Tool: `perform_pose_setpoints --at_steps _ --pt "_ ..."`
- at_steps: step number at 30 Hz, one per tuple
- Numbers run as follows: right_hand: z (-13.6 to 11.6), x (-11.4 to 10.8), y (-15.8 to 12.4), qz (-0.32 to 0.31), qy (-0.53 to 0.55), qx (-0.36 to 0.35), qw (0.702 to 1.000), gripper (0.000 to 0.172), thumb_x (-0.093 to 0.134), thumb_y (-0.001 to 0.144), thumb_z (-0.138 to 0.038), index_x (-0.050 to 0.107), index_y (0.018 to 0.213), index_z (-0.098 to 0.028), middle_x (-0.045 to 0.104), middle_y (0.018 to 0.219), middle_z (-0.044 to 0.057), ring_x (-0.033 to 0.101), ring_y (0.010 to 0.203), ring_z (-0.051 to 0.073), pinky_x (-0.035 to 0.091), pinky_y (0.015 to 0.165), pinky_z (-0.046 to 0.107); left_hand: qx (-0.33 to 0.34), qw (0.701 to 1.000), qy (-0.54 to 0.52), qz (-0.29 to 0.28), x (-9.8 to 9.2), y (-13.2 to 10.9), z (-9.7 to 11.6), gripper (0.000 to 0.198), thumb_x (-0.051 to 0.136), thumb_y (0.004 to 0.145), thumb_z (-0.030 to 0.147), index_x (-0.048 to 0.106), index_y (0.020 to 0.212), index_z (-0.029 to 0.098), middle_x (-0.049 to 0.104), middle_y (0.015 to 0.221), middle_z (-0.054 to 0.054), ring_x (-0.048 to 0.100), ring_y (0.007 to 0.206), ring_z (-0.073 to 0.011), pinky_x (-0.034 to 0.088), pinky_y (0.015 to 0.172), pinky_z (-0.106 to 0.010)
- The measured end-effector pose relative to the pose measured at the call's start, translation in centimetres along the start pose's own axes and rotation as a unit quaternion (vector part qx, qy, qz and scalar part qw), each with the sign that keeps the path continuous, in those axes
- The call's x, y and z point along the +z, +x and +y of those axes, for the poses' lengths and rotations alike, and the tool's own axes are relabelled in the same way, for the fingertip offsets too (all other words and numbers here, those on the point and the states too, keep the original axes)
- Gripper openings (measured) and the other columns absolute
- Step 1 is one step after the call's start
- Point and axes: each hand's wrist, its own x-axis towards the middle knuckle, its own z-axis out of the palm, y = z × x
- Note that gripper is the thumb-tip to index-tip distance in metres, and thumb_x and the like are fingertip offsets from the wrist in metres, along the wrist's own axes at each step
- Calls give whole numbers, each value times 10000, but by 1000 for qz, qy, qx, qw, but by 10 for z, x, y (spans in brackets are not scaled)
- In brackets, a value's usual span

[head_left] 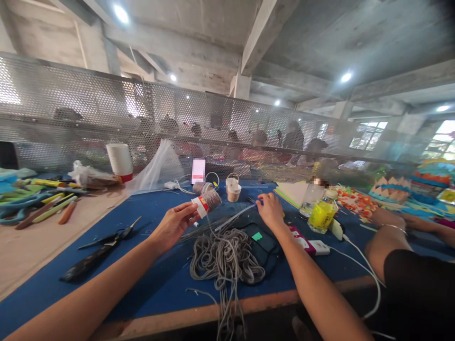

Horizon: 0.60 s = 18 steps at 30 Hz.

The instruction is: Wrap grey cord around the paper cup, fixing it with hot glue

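Observation:
My left hand (177, 220) is closed on the rim end of a white and red paper cup (202, 207), tipped on its side. Grey cord (213, 199) is wound around the rest of the cup, and a strand hangs from it. Below lies a loose tangled pile of grey cord (227, 258), spilling over the table's front edge. My right hand (270, 210) has its fingers closed around a small blue thing (259, 202), mostly hidden. A pale narrow strip (236, 218) runs down-left from near these fingers; whether it is held I cannot tell.
Black scissors (115, 239) lie at left, beyond them several tools (46, 201) and stacked paper cups (120, 161). Small cord-wrapped baskets (233, 189) and a lit phone (198, 171) stand behind. At right are a yellow bottle (323, 213), a power strip (309, 244) and another person's arm (386, 241).

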Motion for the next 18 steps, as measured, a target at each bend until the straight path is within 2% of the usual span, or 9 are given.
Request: perform_pose_setpoints --at_steps 3,5,7,11,13,16,18 --pt "-26 8 -7 -69 113 -94 987 231 469 958 -305 624 1099 -208 679 1071 53 637 1013 152 469 934 289 -3 1000 2 7 2 0 -1 128 761 722 108 726 845 100 751 861 -93 702 749 -155 584 730 -234" --pt "-44 16 -18 -147 282 -139 938 249 499 948 -327 600 1116 -174 692 1075 74 654 1006 157 491 923 298 0 1000 2 10 4 -1 -1 140 761 712 89 728 848 104 756 876 -98 708 768 -163 583 739 -237" --pt "-58 23 -31 -220 372 -155 888 289 543 926 -354 577 1150 -174 681 1127 91 648 1048 170 493 945 328 1 1000 7 10 6 -2 0 153 765 699 77 731 845 109 760 903 -105 713 797 -175 580 756 -245" --pt "-73 25 -54 -321 449 -187 813 384 611 889 -350 531 1232 -197 634 1233 97 583 1180 176 465 1003 345 2 1000 24 -9 13 -8 2 189 770 704 104 739 890 117 759 952 -105 709 841 -179 570 795 -255" --pt "-77 21 -60 -360 465 -197 785 423 620 885 -354 512 1263 -196 656 1184 93 577 1184 175 463 997 341 8 999 32 -21 15 -10 3 209 773 709 122 740 916 118 756 965 -104 704 852 -177 564 804 -252" --pt "-80 14 -64 -394 459 -200 771 357 595 902 -376 559 1197 -178 710 952 56 658 990 163 494 898 307 17 998 47 -26 17 -12 3 215 783 705 152 745 914 120 754 968 -104 699 853 -177 558 802 -249" --pt "-80 11 -64 -373 442 -197 791 287 560 923 -385 601 1103 -166 686 769 13 672 803 141 501 799 270 27 997 62 -23 16 -12 3 227 789 704 176 746 920 121 750 984 -104 692 868 -180 553 808 -254"
